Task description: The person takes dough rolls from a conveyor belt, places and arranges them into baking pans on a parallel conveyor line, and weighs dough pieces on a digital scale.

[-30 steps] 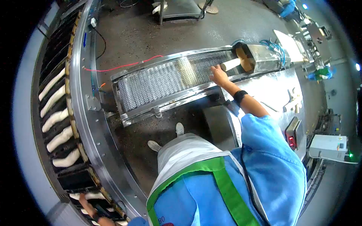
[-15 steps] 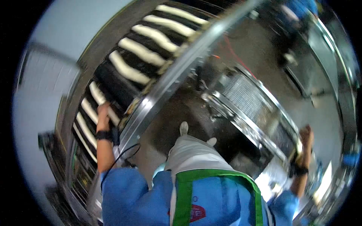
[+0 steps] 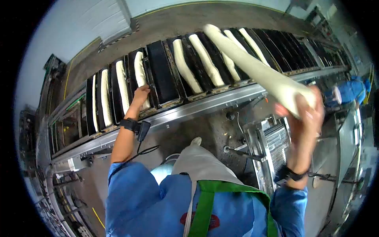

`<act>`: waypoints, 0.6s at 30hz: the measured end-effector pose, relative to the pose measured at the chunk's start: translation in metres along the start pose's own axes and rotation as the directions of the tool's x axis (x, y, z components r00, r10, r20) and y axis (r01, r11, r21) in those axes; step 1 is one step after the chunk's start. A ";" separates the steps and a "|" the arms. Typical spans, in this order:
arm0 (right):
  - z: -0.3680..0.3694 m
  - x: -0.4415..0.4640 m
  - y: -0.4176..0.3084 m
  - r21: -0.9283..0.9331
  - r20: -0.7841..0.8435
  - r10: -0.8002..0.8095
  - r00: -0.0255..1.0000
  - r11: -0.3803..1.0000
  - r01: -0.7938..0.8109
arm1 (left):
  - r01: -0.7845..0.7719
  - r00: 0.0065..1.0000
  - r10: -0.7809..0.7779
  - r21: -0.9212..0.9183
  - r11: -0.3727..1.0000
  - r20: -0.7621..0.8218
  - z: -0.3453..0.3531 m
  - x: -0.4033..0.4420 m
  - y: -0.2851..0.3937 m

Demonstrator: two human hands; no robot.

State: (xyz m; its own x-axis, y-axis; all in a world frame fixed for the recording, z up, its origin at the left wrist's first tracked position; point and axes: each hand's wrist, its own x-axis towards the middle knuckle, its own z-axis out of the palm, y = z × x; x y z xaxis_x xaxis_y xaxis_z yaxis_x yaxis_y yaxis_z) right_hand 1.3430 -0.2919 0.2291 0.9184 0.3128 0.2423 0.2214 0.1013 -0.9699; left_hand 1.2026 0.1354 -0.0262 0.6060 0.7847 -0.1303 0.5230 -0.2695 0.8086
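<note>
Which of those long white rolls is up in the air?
The roll gripped in the person's right hand. It's held up at a slant, while the other rolls lie in the black trays.

Dough strips in trays, mesh conveyor right

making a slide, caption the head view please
Right hand holds a dough strip aloft; left hand touches another in a black tray.

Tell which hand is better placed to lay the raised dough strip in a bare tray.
Probably the right hand: it holds this dough strip by one end. The left hand touches another strip, beside a bare tray.
</note>
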 end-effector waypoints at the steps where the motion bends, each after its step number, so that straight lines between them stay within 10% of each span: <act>1: 0.032 0.013 0.020 0.153 0.091 0.013 0.996 0.988 -0.027 | 0.002 1.000 -0.001 -0.010 1.000 0.011 0.004 -0.003 -0.002; 4: 0.112 0.020 0.086 0.363 0.563 0.135 0.815 0.845 -0.391 | -0.004 1.000 0.005 0.028 1.000 -0.019 0.003 -0.028 0.028; 7: 0.137 -0.002 0.122 -0.187 0.898 0.395 0.193 0.741 -0.645 | -0.231 0.969 0.245 0.248 0.941 -0.026 0.005 -0.035 0.042; 13: 0.053 0.023 0.190 -0.323 0.853 0.463 0.242 0.831 -0.453 | -0.362 0.928 0.259 0.477 0.801 0.269 0.045 -0.041 0.085; 18: -0.063 0.048 0.231 -0.316 0.685 0.603 0.410 0.752 -0.578 | -0.379 0.884 0.464 0.678 0.630 0.062 0.083 0.013 0.101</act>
State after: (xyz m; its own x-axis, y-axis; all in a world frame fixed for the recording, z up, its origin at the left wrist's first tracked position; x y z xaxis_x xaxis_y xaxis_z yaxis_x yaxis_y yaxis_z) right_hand 1.4591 -0.3124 0.0157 0.2853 0.8359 -0.4689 -0.2608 -0.4031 -0.8772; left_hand 1.3129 0.0722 0.0065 0.8154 0.5336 0.2245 0.5066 -0.8454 0.1693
